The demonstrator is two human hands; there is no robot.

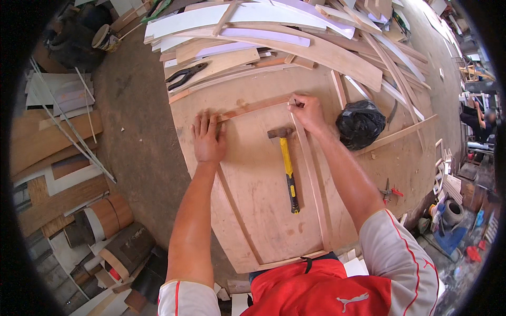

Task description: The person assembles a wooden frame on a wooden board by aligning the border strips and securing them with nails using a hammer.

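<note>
My left hand (208, 138) lies flat, fingers spread, on the plywood board (253, 174), pressing the left end of a thin wooden strip (253, 107). My right hand (307, 112) pinches the corner where that strip meets a second long strip (312, 179) running down the board. A hammer (286, 164) with a yellow and black handle lies on the board between my hands, head toward the strip.
Black pliers (185, 75) rest on stacked wood offcuts (263, 37) at the back. A black plastic bag (360, 123) sits right of my right hand. Small red-handled pliers (390, 192) lie near the right edge. Veneer rolls and boards (63, 158) crowd the floor at left.
</note>
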